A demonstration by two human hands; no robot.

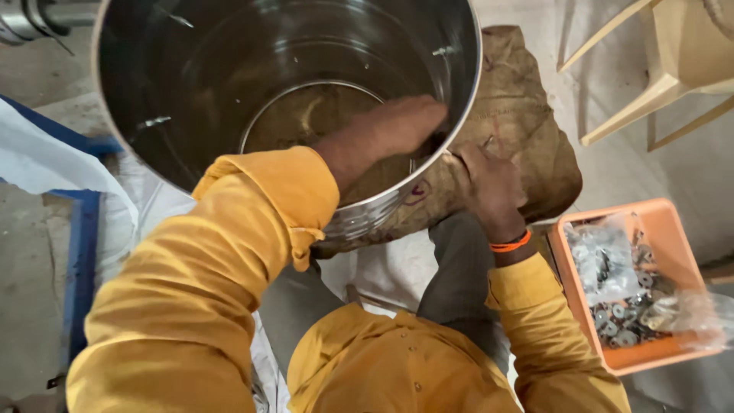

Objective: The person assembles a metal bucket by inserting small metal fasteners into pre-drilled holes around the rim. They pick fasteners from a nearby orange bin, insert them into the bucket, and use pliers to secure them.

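Inside the big steel drum (229, 69), whose polished wall mirrors the room in dull streaks and whose round bottom shows a raised ring, the left hand (390, 130) reaches in with fingers pressed flat against the inner wall near the rim; whether it grips anything there I cannot tell. The right hand (485, 183) sits just outside the same stretch of rim, fingers curled around a thin metal piece (486, 142) held against the drum's edge. The drum lies tilted on a crumpled brown sack (527, 130), coarse and stained. To the right, an orange plastic tray (673, 229) holds grey metal washers (623, 325) and clear, crinkled plastic bags. The floor (23, 252) is rough grey concrete; a pale plastic chair (673, 69) stands at the upper right, and a blue frame (80, 252) runs along the left.
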